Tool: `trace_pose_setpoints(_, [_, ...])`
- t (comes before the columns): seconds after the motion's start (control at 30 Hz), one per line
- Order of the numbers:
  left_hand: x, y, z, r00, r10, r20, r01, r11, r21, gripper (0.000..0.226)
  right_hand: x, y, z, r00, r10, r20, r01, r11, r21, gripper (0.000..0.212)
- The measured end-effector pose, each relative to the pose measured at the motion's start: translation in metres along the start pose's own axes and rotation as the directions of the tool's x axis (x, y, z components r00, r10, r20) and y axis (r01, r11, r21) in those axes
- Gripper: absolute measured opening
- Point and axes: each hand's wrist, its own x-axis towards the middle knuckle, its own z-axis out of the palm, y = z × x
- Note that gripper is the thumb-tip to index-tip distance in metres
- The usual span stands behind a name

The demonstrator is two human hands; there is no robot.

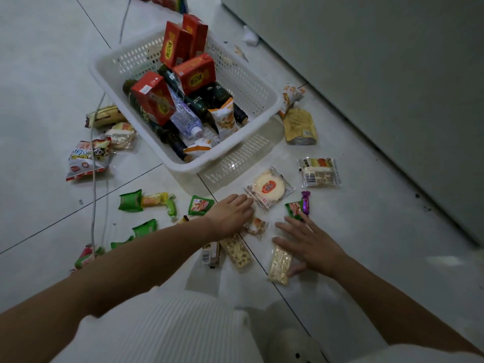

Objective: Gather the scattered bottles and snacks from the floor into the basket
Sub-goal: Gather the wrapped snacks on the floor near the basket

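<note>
Glossy pale grey floor tiles (39, 74), crossed by thin dark diagonal grout lines (91, 21), meet a plain grey wall (392, 61) on the right under dim, soft light, while a thin white cable (93, 195) trails across the left tiles.

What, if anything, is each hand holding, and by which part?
Nothing is held. Both hands are open: left hand at a corner of the cake packet, right hand by a pale bar.

Cartons (180, 61) and bottles (167, 132) lie in the basket (235, 158); snacks (269, 188) before it.
</note>
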Motion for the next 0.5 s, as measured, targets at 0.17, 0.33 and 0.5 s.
trace_pose_setpoints(0.17, [-0.003,-0.006,0.004,0.992,-0.109,-0.064,0.097,0.981,-0.168,0.04,-0.007,0.004,-0.001,0.988,-0.118,-0.099,0.108,0.989,-0.097,0.08])
trace_pose_setpoints(0.33, [-0.016,-0.017,0.001,0.982,-0.107,-0.155,0.079,0.981,-0.177,0.038,-0.003,-0.001,-0.001,0.948,-0.197,-0.252,0.152,0.971,-0.187,0.044])
trace_pose_setpoints(0.5, [-0.036,-0.053,-0.031,0.915,0.048,-0.402,-0.064,0.998,-0.026,0.041,0.01,0.014,-0.035,0.875,0.16,-0.456,-0.187,0.982,-0.012,0.053])
